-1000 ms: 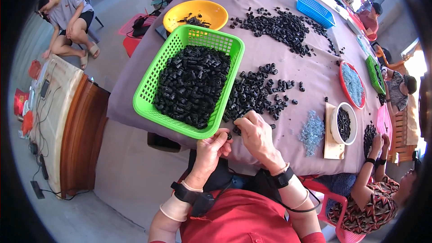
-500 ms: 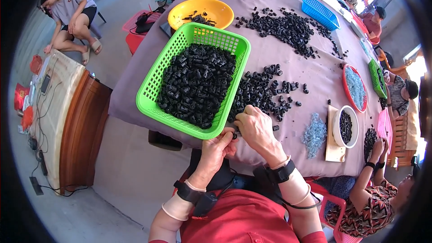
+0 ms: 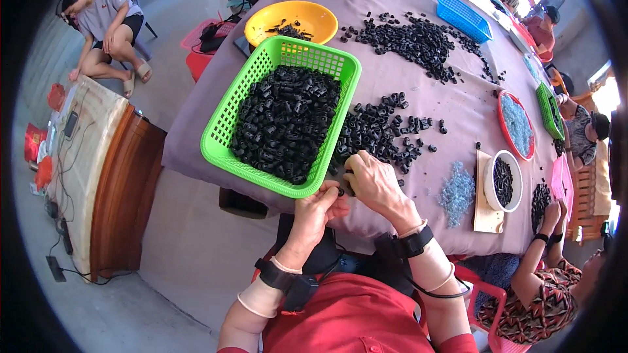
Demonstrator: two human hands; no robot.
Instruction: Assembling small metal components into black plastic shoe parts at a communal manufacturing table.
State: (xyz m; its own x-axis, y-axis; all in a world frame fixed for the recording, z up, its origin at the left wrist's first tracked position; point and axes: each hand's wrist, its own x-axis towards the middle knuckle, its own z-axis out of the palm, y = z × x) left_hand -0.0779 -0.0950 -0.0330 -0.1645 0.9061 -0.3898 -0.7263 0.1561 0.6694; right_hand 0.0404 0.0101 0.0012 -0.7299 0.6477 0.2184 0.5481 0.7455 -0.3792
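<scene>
Green basket point(image 3: 258, 178) crowds the table point(image 3: 190, 137) edge; bare cloth point(image 3: 422, 193) lies right. Left hand point(image 3: 317, 206) pinches a black bit point(image 3: 341, 191); right hand point(image 3: 376, 183), can't tell.

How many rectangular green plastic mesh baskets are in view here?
2: one large basket, heaped with small black plastic parts, just beyond the person's left hand; one smaller basket near the right edge of the purple-grey cloth-covered table. More could be hidden.
</scene>
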